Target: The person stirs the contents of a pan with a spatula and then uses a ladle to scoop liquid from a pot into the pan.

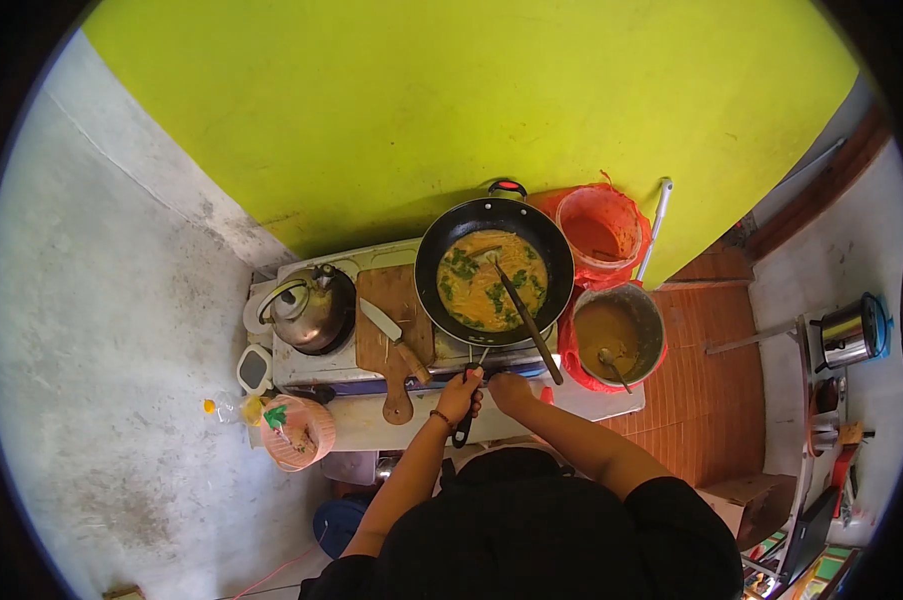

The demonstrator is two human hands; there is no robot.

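Observation:
My left hand (458,396) is wrapped round the black handle (462,432) of a wok. The dark wok (433,262) sits on the right side of the stove and holds a yellow-orange egg-like mixture (491,262) with green leaves. A spatula (519,304) rests in it, its long dark handle leaning over the near right rim. My right hand (511,393) is at the stove's front edge, just right of the wok handle. Its fingers are hidden, so I cannot see what they touch.
Left of the wok, a knife (381,320) lies on a wooden cutting board (398,408), beside a metal kettle (308,315). A pot of yellowish liquid (607,335) and a red-lined bucket (598,222) stand right. A pink basket (299,455) sits at the front left.

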